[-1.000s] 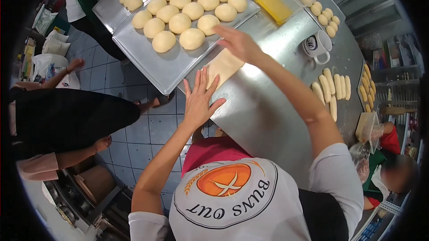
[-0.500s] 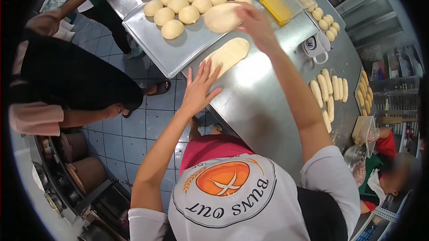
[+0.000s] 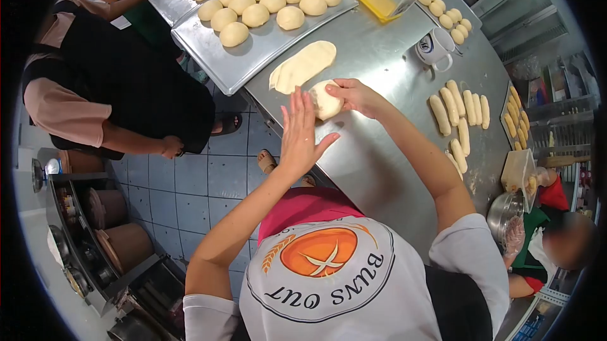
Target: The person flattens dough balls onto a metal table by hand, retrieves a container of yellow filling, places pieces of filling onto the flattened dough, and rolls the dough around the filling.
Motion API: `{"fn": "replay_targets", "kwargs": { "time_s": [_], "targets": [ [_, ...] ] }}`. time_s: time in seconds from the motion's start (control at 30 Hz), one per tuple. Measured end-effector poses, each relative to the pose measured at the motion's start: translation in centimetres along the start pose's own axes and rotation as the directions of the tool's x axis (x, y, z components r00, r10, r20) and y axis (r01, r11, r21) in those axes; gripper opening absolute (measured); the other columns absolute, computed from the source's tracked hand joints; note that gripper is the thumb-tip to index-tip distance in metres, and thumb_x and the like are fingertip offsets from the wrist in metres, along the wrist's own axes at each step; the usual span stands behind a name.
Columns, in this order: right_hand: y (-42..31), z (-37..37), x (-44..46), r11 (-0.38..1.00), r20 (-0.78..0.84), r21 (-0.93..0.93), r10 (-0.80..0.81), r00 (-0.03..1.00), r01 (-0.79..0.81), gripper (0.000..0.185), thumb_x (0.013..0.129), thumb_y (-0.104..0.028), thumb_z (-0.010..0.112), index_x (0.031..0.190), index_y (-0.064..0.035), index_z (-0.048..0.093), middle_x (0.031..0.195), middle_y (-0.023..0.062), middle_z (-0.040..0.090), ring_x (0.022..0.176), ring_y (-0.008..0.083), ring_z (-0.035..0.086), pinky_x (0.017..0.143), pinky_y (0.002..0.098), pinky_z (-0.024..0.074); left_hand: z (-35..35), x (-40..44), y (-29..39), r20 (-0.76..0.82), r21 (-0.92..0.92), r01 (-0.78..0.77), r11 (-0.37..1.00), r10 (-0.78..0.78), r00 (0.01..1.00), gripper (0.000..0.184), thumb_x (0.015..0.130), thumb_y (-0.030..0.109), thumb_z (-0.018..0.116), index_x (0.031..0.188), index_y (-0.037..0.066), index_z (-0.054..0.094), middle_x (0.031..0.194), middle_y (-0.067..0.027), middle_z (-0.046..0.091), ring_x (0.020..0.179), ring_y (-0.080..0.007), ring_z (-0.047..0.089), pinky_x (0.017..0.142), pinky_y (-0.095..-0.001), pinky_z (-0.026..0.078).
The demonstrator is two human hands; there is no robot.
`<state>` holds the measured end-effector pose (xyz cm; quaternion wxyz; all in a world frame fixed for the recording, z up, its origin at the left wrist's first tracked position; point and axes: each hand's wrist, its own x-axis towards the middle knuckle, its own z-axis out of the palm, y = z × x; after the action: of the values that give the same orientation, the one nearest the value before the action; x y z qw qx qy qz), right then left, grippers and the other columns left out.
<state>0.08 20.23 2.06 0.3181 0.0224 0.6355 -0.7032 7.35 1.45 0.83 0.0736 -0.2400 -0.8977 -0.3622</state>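
My right hand (image 3: 359,97) grips a round piece of dough (image 3: 329,100) between thumb and fingers, above the metal table. Close against the dough's left side is my left hand (image 3: 301,133), its palm raised and thumb spread out; contact is hard to tell. A flattened oval of dough (image 3: 303,66) lies on the table just beyond both hands. Behind it, a metal tray (image 3: 221,70) holds several round dough balls (image 3: 255,16).
On the table (image 3: 392,145) are a white mug (image 3: 434,50), a plastic container with yellow liquid (image 3: 377,3) and several dough sticks (image 3: 452,104). A person in a black apron (image 3: 126,88) stands left; another person with a metal bowl (image 3: 506,209) is right.
My right hand took a dough ball from the tray and brought it down beside my left hand. My left hand has lifted off the flattened dough. The person at left has moved nearer the table.
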Motion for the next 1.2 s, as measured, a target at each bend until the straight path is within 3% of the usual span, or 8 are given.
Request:
{"fn": "replay_targets", "kwargs": {
  "time_s": [0.23,0.27,0.33,0.43,0.53,1.0,1.1,1.2],
  "targets": [
    [-1.0,-1.2,0.1,0.992,0.006,0.067,0.106,0.994,-0.106,0.045,0.091,-0.034,0.05,0.112,0.0057,0.051,0.104,0.0138,0.06,0.087,0.0224,0.062,0.073,0.031,0.051,4.5,1.0,-0.8,0.047,0.199,-0.031,0.979,0.022,0.999,0.099,0.076,0.054,0.058,0.137,-0.008,0.011,0.142,-0.0288,0.011,0.133,-0.0401,0.013,0.107,-0.0506,0.013],
    [-1.5,-1.1,-0.4,0.975,-0.11,-0.221,-0.039,0.993,0.014,0.047,0.09,-0.036,0.049,0.111,0.006,0.051,0.106,0.0153,0.059,0.09,0.0247,0.061,0.077,0.0334,0.0492,4.8,1.1,-0.8,0.059,0.215,-0.028,0.976,0.015,0.998,0.097,0.076,0.054,0.057,0.137,-0.008,0.012,0.142,-0.0288,0.012,0.133,-0.0402,0.013,0.107,-0.0501,0.013],
    [-3.0,0.8,-1.9,0.661,-0.184,-0.74,-0.382,0.906,0.128,0.052,0.09,-0.041,0.046,0.11,0.0065,0.051,0.11,0.0183,0.057,0.097,0.0292,0.058,0.085,0.0383,0.0454,4.9,1.5,-0.6,0.079,0.25,-0.014,0.968,-0.006,0.997,0.095,0.077,0.055,0.055,0.136,-0.009,0.016,0.141,-0.0288,0.014,0.133,-0.0403,0.015,0.107,-0.0491,0.014],
    [-0.3,2.0,-2.1,-0.461,0.482,-0.861,-0.6,0.638,0.217,0.064,0.086,-0.049,0.044,0.117,0.0072,0.047,0.124,0.0208,0.048,0.117,0.032,0.045,0.101,0.0434,0.0303,4.8,1.4,-0.8,0.073,0.243,-0.043,0.969,0.026,0.997,0.091,0.079,0.056,0.052,0.135,-0.009,0.02,0.142,-0.0279,0.016,0.133,-0.039,0.015,0.107,-0.0496,0.015],
    [3.1,2.9,-1.6,-0.146,0.432,-0.896,-0.505,0.748,0.419,0.074,0.083,-0.053,0.045,0.125,0.0072,0.041,0.136,0.0183,0.037,0.13,0.0279,0.028,0.107,0.0466,0.0171,4.8,1.4,-1.1,0.219,0.444,-0.094,0.891,-0.005,0.976,0.09,0.08,0.057,0.049,0.136,-0.006,0.02,0.143,-0.0259,0.015,0.133,-0.0378,0.015,0.107,-0.0489,0.015],
    [-0.4,-3.8,-1.9,-0.082,0.187,-0.981,-0.134,0.973,0.177,0.07,0.087,-0.052,0.039,0.142,-0.0128,0.018,0.148,0.0073,0.015,0.137,0.0246,0.011,0.102,0.0625,0.0086,1.4,0.6,-0.9,0.31,0.369,-0.092,0.925,-0.029,0.95,0.078,0.078,0.057,0.051,0.142,0.024,0.021,0.147,-0.0201,0.009,0.135,-0.0361,0.013,0.095,-0.0695,0.012],
    [-2.4,-5.4,-2.4,0.089,0.086,-0.989,-0.314,0.946,0.12,0.07,0.087,-0.051,0.04,0.141,-0.0109,0.02,0.148,0.0077,0.016,0.137,0.0242,0.012,0.105,0.0584,0.0095,1.4,0.5,-1.1,0.296,0.352,-0.091,0.932,-0.018,0.955,0.077,0.078,0.057,0.051,0.142,0.024,0.021,0.147,-0.02,0.008,0.135,-0.0366,0.012,0.095,-0.0695,0.012],
    [0.5,-4.2,-2.4,-0.118,0.264,-0.964,-0.409,0.874,0.236,0.072,0.086,-0.053,0.04,0.14,-0.0096,0.022,0.147,0.0076,0.02,0.137,0.0242,0.012,0.107,0.0543,0.0087,1.5,0.6,-1.2,0.285,0.325,-0.085,0.942,-0.012,0.959,0.077,0.078,0.057,0.051,0.142,0.024,0.022,0.147,-0.0201,0.008,0.135,-0.0369,0.011,0.095,-0.0695,0.012]
  ]
}}
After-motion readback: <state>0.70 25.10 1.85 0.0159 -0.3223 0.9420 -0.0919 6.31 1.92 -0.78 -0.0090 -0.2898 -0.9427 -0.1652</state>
